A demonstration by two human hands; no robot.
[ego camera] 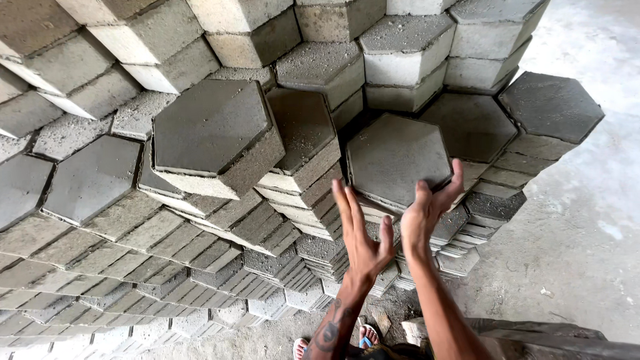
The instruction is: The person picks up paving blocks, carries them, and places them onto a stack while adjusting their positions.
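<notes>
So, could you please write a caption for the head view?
Two bare hands, left hand and right hand, reach toward a grey hexagonal paving block atop tall stacks.

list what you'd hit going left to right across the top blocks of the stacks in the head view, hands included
flat dark hexagonal block on the left stack → raised hexagonal block → left hand → right hand at the middle hexagonal block → far-right hexagonal block → concrete floor

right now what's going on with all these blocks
A person stands over tall stacks of grey hexagonal paving blocks. The right hand touches the near edge of the top block on one stack, while the left hand is open just below it, fingers spread. Sandalled feet show on the concrete floor.
</notes>
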